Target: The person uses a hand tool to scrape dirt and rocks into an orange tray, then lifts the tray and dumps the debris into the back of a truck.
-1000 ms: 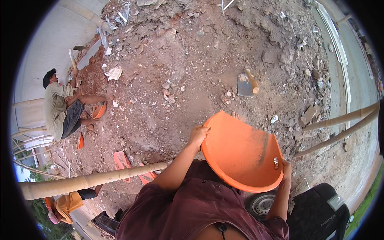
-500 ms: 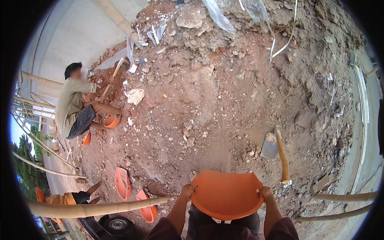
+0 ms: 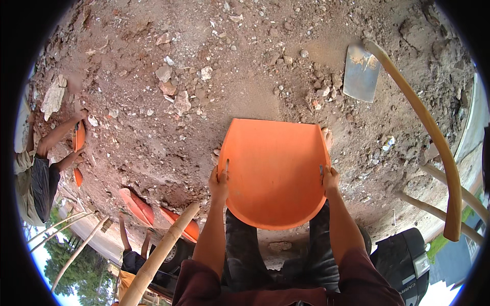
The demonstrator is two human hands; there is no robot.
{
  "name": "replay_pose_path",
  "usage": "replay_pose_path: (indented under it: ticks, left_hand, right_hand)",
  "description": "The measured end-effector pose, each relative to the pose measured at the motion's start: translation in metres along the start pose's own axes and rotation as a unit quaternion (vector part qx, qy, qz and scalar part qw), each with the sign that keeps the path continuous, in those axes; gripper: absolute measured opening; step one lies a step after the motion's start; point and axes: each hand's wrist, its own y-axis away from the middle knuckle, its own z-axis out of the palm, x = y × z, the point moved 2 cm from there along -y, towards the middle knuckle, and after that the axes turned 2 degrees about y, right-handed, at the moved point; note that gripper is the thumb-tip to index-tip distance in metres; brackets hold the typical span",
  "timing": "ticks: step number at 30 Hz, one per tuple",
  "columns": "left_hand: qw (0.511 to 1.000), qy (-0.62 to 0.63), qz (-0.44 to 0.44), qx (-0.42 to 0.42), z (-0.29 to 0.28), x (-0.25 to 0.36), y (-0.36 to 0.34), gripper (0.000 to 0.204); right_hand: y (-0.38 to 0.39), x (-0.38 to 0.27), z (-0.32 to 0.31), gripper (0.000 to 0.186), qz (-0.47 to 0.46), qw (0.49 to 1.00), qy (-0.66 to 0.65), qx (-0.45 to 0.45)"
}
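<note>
My left hand (image 3: pixel 219 184) grips the left handle slot of an orange plastic pan (image 3: pixel 273 171), and my right hand (image 3: pixel 331 178) grips the right one. The pan is held open side up in front of my legs, its straight edge away from me, partly hiding my bare feet (image 3: pixel 327 138). To the pan's upper right a hoe lies on the dirt, with a flat metal blade (image 3: pixel 360 76) and a long curved wooden handle (image 3: pixel 434 122) running toward me along my right.
Rubbly dirt (image 3: pixel 245 71) surrounds me. At left are a co-worker (image 3: pixel 41 186), another person (image 3: pixel 130 262), several orange pans (image 3: pixel 137 206) and a bamboo pole (image 3: pixel 164 245) reaching toward me. Bamboo poles (image 3: pixel 431 211) and a black vehicle (image 3: pixel 400 265) are at lower right.
The pan has straightened from a skewed position to square in front of my legs, both hands still on it. My view has shifted, and the hoe now appears larger and nearer.
</note>
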Motion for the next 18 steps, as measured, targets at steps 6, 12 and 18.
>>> replay_pose_path:
  ticks: [6,12,18]
  left_hand:
    - [0.998,0.013,0.023,0.063,0.008,-0.018,-0.034,0.02]
    - [0.992,0.088,0.062,0.057,0.051,0.115,-0.156,0.019]
    - [0.991,-0.084,0.029,0.099,0.042,0.156,-0.167,0.023]
  right_hand:
    - [-0.027,-0.082,0.031,0.036,-0.097,0.995,0.021,0.013]
    - [-0.06,-0.322,0.039,0.03,-0.218,0.974,0.03,-0.052]
    - [-0.036,-0.311,0.019,0.048,-0.239,0.963,-0.047,-0.112]
